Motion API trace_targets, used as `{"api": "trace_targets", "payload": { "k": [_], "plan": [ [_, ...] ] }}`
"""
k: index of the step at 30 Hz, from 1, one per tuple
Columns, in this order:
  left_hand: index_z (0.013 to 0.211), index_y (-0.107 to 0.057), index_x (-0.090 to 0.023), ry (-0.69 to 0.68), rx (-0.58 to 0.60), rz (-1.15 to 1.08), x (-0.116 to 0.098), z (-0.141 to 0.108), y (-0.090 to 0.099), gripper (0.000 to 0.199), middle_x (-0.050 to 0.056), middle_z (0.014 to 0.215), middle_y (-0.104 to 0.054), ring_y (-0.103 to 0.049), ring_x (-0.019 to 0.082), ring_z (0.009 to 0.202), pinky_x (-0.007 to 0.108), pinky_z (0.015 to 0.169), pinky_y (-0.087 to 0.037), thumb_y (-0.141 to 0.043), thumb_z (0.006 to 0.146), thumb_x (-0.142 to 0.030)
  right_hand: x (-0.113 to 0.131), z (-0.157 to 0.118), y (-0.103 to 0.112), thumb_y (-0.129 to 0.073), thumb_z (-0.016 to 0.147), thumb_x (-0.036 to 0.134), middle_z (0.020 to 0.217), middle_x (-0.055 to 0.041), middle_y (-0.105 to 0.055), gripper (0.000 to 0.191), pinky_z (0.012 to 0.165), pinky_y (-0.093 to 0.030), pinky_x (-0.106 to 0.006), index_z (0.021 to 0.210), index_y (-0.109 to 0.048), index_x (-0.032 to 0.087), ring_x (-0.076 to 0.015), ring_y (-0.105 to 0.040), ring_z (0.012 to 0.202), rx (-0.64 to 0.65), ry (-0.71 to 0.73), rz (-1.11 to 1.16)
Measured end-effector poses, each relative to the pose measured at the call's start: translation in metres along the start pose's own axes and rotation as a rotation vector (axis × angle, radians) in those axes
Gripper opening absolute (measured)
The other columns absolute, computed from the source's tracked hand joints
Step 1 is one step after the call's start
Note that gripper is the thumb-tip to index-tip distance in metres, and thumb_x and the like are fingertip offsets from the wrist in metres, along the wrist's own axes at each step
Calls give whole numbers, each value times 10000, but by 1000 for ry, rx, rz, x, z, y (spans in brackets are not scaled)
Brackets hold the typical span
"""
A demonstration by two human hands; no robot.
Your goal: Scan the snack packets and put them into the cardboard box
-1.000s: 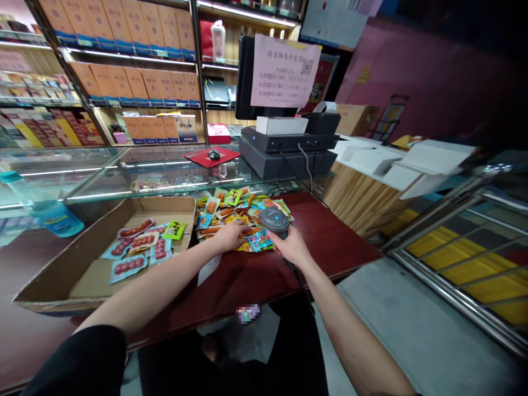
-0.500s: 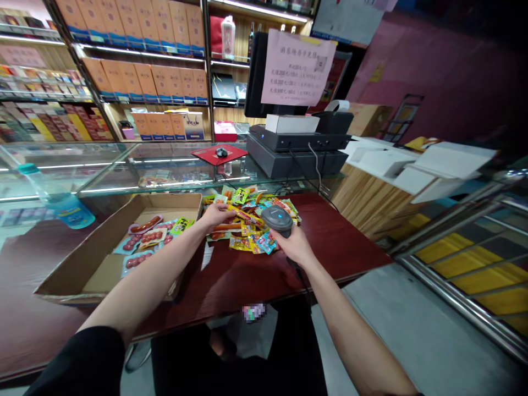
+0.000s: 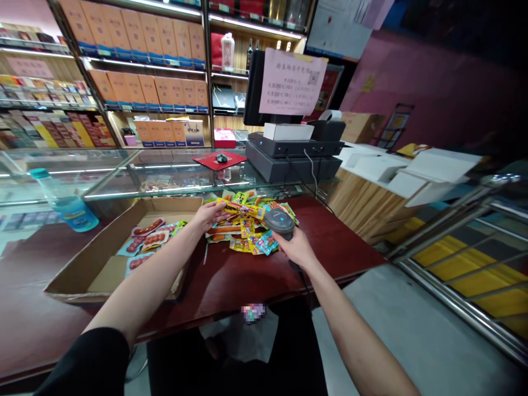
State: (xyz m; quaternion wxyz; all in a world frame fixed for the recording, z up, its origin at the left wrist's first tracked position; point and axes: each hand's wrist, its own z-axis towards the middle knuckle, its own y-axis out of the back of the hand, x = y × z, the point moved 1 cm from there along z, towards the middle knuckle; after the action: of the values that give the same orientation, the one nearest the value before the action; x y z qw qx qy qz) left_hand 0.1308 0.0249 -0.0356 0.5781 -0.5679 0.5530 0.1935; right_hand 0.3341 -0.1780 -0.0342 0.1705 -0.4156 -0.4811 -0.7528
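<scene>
My left hand (image 3: 208,215) holds one end of a long yellow snack packet (image 3: 241,208), raised above a pile of small colourful packets (image 3: 247,228) on the dark red table. The packet's other end lies close to the head of a dark grey handheld scanner (image 3: 279,220), which shows a small blue light. Around the scanner's handle my right hand (image 3: 296,247) is closed. To the left, a shallow cardboard box (image 3: 88,258) contains several sausage packets (image 3: 155,238), partly hidden behind my left forearm.
A bottle of blue liquid (image 3: 73,210) stands at the left. Behind the pile are a glass counter (image 3: 165,165), a mouse on a red mat (image 3: 206,159) and a monitor with a paper sign (image 3: 291,82). Metal railing (image 3: 462,297) runs at the right.
The long yellow packet is now lifted off the pile in my left hand, its printed side showing. My right hand keeps the scanner in nearly the same place. The view has shifted slightly.
</scene>
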Motion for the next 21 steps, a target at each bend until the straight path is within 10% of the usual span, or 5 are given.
{"api": "trace_targets", "payload": {
  "k": [21],
  "plan": [
    [861,-601,-109,-53,32,12,-19,0,3,196,82,773,-703,-694,172,649,340,675,-619,-749,735,-133,6,-2,0,-620,777,461,520,-26,-638,288,513,-474,-294,828,-653,180,-201,-621,478,-16,46,21]
  ]
}}
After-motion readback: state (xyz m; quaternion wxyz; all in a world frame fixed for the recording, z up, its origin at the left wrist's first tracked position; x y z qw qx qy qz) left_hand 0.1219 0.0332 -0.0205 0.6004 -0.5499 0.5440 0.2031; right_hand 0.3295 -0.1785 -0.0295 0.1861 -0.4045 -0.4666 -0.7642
